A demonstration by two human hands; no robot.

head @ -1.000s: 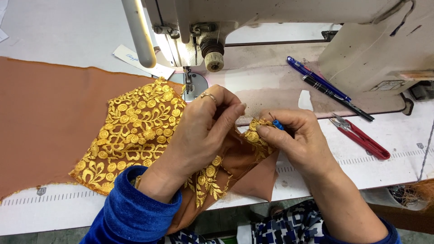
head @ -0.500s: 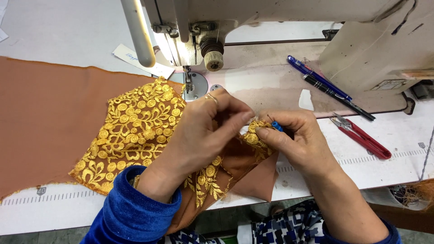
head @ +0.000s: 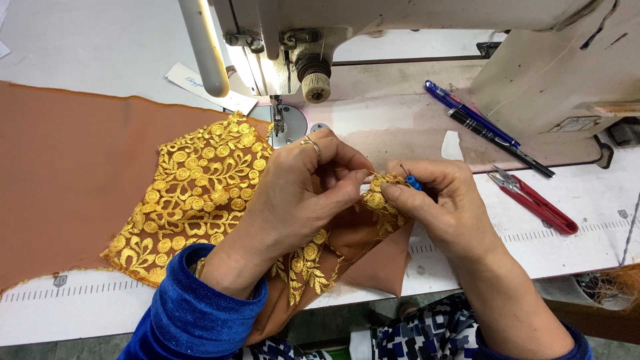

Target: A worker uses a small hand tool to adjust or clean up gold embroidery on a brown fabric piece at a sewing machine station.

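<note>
A brown fabric piece (head: 73, 180) with gold embroidered lace (head: 200, 193) lies on the sewing table in front of the machine's needle (head: 277, 123). My left hand (head: 300, 193), ring on one finger, pinches the lace edge and a thin thread near the middle. My right hand (head: 443, 207) grips the same lace edge (head: 380, 197) together with a small blue-handled tool (head: 413, 181). The two hands' fingertips almost touch over the folded brown cloth.
A white sewing machine (head: 533, 60) stands at the back, its lamp arm (head: 203, 47) on the left. Two pens (head: 483, 130) and red thread snips (head: 537, 203) lie to the right. A paper slip (head: 207, 87) sits behind the fabric.
My left fingers have shifted slightly along the lace edge, pulling a thread; the right hand stays in place with the blue tool.
</note>
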